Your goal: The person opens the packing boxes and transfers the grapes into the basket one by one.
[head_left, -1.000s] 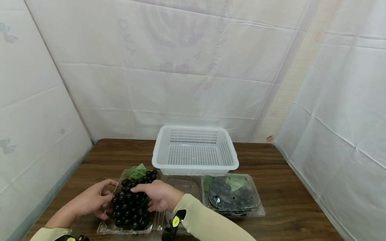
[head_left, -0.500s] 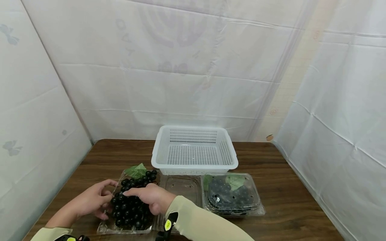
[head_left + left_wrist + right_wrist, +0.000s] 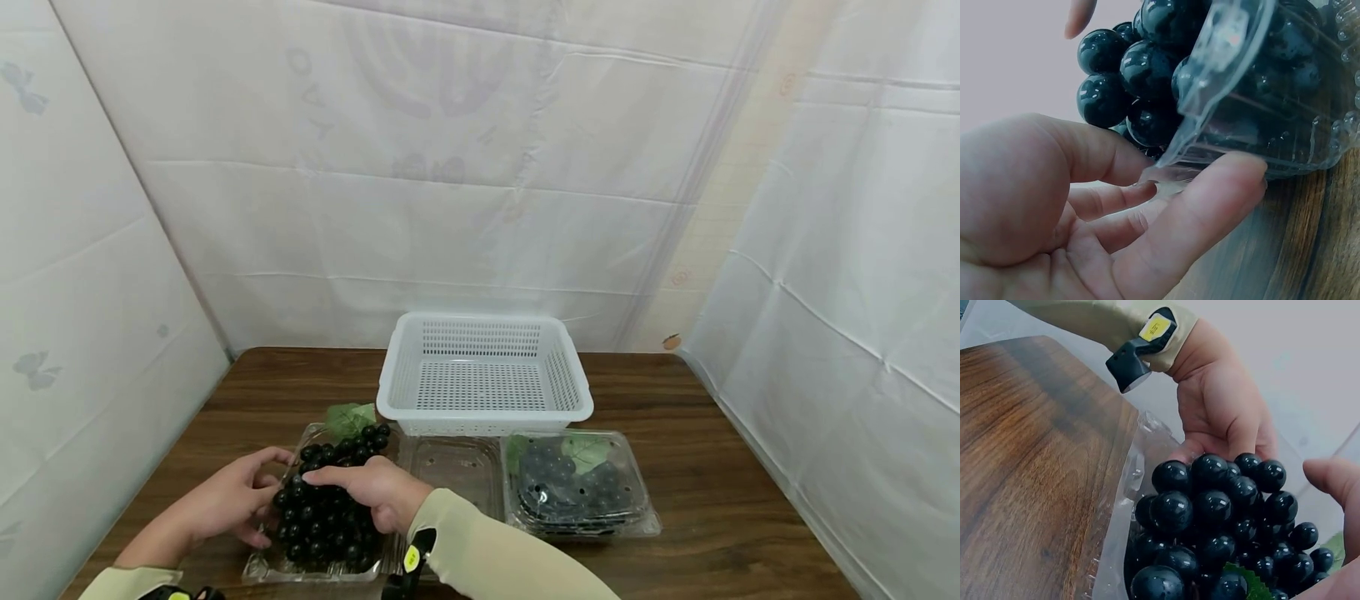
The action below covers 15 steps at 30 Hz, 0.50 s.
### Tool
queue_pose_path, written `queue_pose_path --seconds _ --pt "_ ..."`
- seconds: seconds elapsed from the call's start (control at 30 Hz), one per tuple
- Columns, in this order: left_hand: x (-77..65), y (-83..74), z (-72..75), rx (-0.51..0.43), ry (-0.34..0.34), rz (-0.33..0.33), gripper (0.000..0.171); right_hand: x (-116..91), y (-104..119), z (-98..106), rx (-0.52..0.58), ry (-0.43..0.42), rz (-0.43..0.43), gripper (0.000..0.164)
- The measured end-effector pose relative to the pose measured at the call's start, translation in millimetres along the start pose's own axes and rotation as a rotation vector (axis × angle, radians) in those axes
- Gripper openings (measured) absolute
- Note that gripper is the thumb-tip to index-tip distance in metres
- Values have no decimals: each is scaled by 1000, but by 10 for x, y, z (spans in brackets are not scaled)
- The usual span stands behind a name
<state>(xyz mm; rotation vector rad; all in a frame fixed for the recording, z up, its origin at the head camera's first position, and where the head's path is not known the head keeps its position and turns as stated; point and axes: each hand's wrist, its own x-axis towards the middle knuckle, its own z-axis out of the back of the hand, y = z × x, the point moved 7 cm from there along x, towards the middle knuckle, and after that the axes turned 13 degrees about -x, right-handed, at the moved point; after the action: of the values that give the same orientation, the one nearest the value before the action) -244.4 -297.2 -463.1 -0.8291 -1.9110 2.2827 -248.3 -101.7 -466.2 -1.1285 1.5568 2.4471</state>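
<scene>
A bunch of black grapes [image 3: 330, 525] with a green leaf [image 3: 350, 419] lies in an open clear plastic clamshell box [image 3: 258, 571] at the front left of the table. My left hand [image 3: 232, 500] pinches that box's left edge; in the left wrist view the clear rim [image 3: 1200, 106] runs between thumb and fingers. From the right, my right hand [image 3: 378, 492] grips the bunch, thumb laid across the top and the other fingers mostly hidden by the grapes. In the right wrist view the right thumb [image 3: 1332, 478] shows beside the grapes [image 3: 1213, 509].
The box's clear lid [image 3: 457, 467] lies folded out to the right, partly under my right forearm. Beside it stands a closed clear clamshell [image 3: 637, 500] with more dark grapes and leaves. A white perforated basket [image 3: 480, 414] sits behind them on the wooden table [image 3: 712, 467].
My right hand has moved left and farther over the grapes, its fingers passing out of sight. The leaf has shifted slightly up and right. My left hand has stayed in place.
</scene>
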Motion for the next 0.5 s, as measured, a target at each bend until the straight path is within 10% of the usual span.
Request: queue_pose_path --seconds 0.5 --pt "1 -11 -30 -12 -10 4 53 83 -26 -103 227 -101 21 94"
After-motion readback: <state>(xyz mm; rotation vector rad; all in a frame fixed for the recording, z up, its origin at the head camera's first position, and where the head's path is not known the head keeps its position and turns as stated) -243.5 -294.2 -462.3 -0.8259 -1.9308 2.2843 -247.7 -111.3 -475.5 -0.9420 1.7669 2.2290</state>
